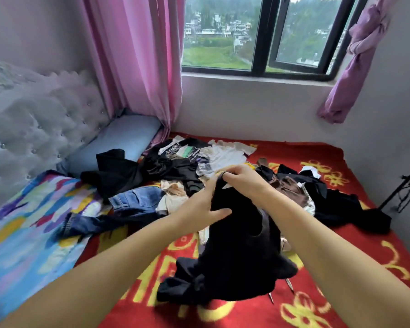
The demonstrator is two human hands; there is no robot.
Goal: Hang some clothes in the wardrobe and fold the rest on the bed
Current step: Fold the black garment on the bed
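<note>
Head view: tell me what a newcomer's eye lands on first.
First, the black garment held up at centre: the right hand pinches its top edge and the left hand grips its side. Behind it a pile of clothes sprawls across the red blanket, and pink curtains flank the window.

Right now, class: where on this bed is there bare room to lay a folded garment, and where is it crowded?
Free: the red blanket at the right, between the black garment held by both hands and the wall; also the colourful quilt at left. Crowded: the clothes pile across the middle.
</note>
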